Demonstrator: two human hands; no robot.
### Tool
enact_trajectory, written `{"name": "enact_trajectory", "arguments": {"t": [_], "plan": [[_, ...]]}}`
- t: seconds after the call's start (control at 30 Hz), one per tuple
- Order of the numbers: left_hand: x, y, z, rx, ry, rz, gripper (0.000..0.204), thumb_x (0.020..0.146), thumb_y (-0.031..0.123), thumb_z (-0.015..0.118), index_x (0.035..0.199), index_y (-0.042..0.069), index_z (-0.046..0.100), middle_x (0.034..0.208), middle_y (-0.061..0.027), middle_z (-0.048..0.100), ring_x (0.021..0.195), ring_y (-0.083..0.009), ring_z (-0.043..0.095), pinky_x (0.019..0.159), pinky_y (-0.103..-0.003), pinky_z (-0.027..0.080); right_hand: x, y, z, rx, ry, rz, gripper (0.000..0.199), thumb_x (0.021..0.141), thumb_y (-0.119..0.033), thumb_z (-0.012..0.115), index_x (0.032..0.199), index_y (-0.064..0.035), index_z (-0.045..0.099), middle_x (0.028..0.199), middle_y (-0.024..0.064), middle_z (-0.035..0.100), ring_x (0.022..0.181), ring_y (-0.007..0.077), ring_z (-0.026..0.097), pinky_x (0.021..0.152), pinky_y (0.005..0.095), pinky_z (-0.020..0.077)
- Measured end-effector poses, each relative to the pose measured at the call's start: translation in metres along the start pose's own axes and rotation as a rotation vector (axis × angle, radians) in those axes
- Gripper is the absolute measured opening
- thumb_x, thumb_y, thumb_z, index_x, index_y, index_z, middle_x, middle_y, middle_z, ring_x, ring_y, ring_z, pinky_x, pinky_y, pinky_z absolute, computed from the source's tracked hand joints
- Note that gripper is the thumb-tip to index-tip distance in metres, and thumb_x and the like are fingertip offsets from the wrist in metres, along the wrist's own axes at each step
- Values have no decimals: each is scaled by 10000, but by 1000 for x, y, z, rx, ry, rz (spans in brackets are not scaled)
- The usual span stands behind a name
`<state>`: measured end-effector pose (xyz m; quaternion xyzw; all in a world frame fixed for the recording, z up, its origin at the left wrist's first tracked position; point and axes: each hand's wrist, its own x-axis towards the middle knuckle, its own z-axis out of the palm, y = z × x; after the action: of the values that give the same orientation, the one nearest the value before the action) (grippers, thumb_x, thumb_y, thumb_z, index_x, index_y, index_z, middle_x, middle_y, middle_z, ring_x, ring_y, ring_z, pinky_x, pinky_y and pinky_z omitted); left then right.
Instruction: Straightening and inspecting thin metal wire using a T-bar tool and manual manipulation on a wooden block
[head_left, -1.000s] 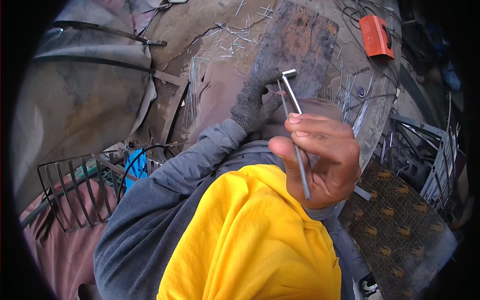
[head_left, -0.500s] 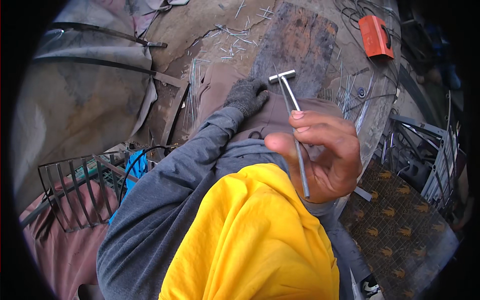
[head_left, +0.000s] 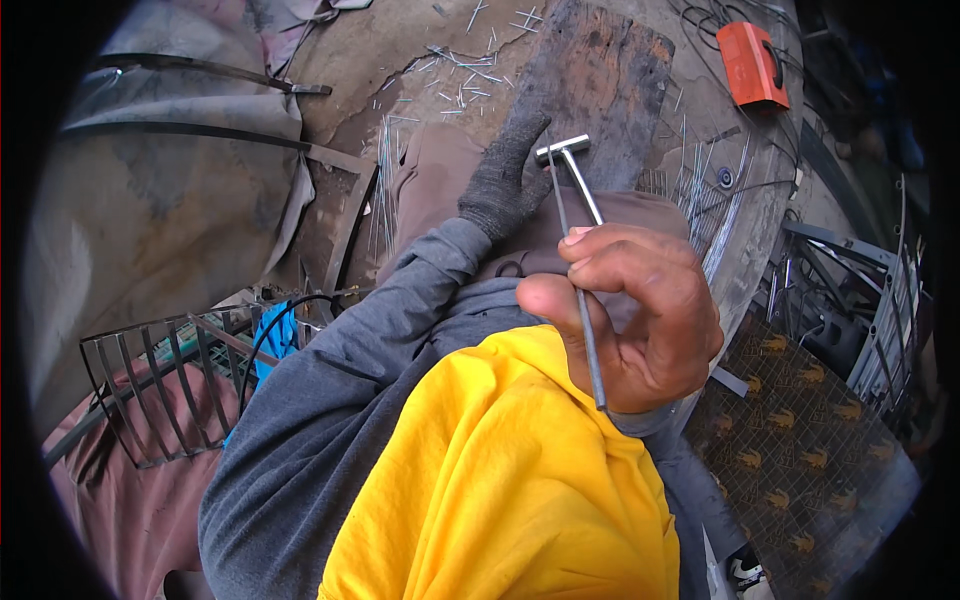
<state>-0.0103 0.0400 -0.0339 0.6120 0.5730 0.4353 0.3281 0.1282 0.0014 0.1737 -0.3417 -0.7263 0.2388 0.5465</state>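
Observation:
My bare right hand [head_left: 640, 310] pinches a thin grey welding rod [head_left: 590, 335] between thumb and fingers, its lower end pointing back toward me. Just beyond the fingers is a shiny T-shaped metal piece [head_left: 575, 176], whose short crossbar is at the far end. Its stem runs behind my fingers, so I cannot tell whether this hand grips it too. In a dark grey knit glove, my left hand [head_left: 505, 185] is raised over my lap, fingers stretched forward and thumb apart. It seems to hold nothing and is close to the crossbar's left end.
A scorched wooden board [head_left: 600, 95] lies ahead, with cut metal bits [head_left: 465, 75] scattered to its left. Thin rods [head_left: 715, 195] and an orange box [head_left: 750, 65] with cables are at right. A metal grate [head_left: 160, 390] sits at left, a patterned mat [head_left: 790, 450] at lower right.
My left hand has lifted and opened, its fingers now stretched forward beside the crossbar. The right hand has shifted slightly left with the welding rod, which stands a little steeper.

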Motion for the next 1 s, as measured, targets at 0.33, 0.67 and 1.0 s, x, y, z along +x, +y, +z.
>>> {"name": "enact_trajectory", "arguments": {"t": [0.33, 0.67, 1.0], "plan": [[-5, 20, -4, -61, -99, -207, 557, 846, 216, 696, 1348, 111, 477, 1269, -189, 556, 1173, -380, 535, 998, -429, 430, 6, 1, -5, 77, -68, 23, 410, 651, -149, 878, 918, -40, 586, 802, 84, 658, 746, 209, 666, 672, 307, 535], [-3, -16, -7, 457, -204, -105, 283, 801, 282, 657, 1020, 104, 678, 1141, -98, 613, 1068, -347, 564, 919, -457, 443, 6, 3, -3, 114, -8, -10, 382, 662, -38, 852, 950, -31, 601, 860, 112, 684, 799, 217, 675, 714, 328, 541], [1, -16, -10, 425, -250, -130, 241, 785, 271, 665, 954, 101, 681, 1057, -97, 631, 1007, -345, 592, 876, -463, 461, 5, -2, -7, 120, -55, 40, 336, 693, 35, 813, 965, -18, 624, 895, 143, 705, 864, 243, 701, 770, 330, 566]]}}
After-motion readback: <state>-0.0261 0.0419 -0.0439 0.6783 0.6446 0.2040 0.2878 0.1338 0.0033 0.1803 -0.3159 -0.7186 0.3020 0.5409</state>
